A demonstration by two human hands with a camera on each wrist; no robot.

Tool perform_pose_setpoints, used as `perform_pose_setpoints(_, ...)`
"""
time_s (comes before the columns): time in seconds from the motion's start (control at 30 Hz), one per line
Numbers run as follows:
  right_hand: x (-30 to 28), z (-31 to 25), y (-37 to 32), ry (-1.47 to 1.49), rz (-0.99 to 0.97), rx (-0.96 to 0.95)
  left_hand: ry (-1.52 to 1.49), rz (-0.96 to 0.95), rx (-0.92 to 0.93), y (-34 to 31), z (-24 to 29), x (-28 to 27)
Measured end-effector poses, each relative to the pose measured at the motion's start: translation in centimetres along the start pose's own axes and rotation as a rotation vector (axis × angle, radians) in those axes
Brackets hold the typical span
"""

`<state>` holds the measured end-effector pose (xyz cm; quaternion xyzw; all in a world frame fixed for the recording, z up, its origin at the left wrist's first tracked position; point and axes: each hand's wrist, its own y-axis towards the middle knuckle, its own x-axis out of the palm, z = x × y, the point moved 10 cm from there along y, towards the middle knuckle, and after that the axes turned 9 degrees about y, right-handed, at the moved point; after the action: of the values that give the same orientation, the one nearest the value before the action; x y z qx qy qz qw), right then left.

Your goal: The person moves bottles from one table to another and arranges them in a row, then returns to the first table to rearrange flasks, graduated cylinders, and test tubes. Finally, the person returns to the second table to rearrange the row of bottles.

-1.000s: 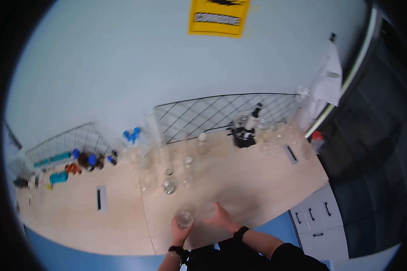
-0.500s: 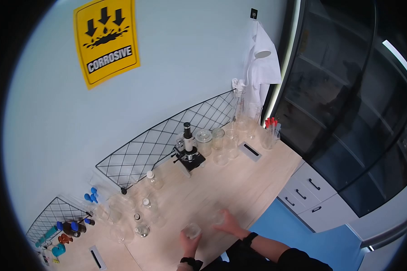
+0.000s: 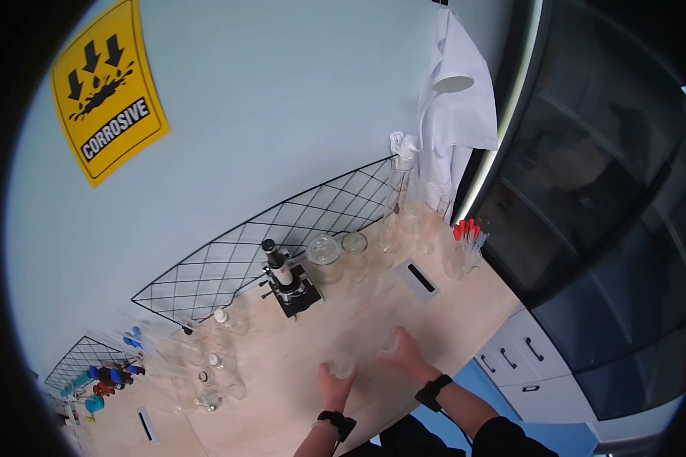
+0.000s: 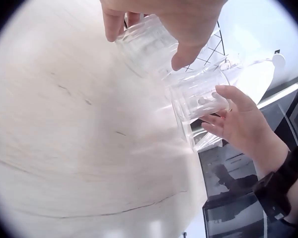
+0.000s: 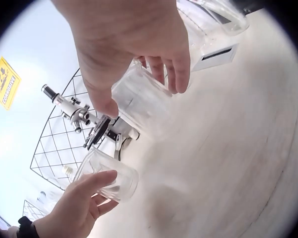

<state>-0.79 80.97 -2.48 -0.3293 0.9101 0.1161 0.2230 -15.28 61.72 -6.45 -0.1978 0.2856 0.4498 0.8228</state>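
My left hand (image 3: 334,387) grips a clear glass beaker (image 3: 343,364), its thumb and fingers on opposite sides of the wall. Beside it to the right, my right hand (image 3: 406,356) holds a second clear beaker (image 5: 141,99) between thumb and fingers. Both beakers look see-through, with no coloured contents, and sit at or close over the wooden bench top (image 3: 305,411). A small gap separates them in the head view. In the right wrist view the left hand's beaker (image 5: 114,176) leans in the picture, with fingers curled round it.
Behind the hands stands a microscope (image 3: 286,282), with lidded glass jars (image 3: 325,255) to its right. Red-topped tubes (image 3: 465,255) fill a container at the right end. Several bottles and flasks (image 3: 225,365) crowd the left. A black wire grid (image 3: 282,228) lines the wall.
The head view has turned toward the right end of the bench. Both hands have moved rightward over the bench with their beakers, now nearer the microscope's front and right side.
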Motion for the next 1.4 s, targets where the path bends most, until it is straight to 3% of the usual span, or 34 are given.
perform_pose_setpoints(0.27, -3.7, 5.1, 6.9, -0.05, -0.139, 0.046, 0.013, 0.047, -0.033, 4.2, 4.6, 8.0)
perform_pose_setpoints(0.63, -5.0, 7.3, 11.0, 0.017, -0.291, 0.058, 0.005, 0.106, -0.016, 7.4, 6.4, 12.7)
perform_pose_setpoints(1.1, -4.5, 8.9, 12.4, -0.002, -0.334, -0.011, -0.04, 0.159, -0.039, 7.2, 7.5, 13.3)
perform_pose_setpoints(1.33, -4.1, 8.9, 12.1, 0.012, -0.348, -0.008, -0.053, 0.1, -0.12, 6.7, 7.3, 13.4)
perform_pose_setpoints(1.4, -4.1, 9.2, 11.9, 0.14, -0.336, 0.05, -0.067, 0.122, -0.105, 6.5, 7.0, 13.6)
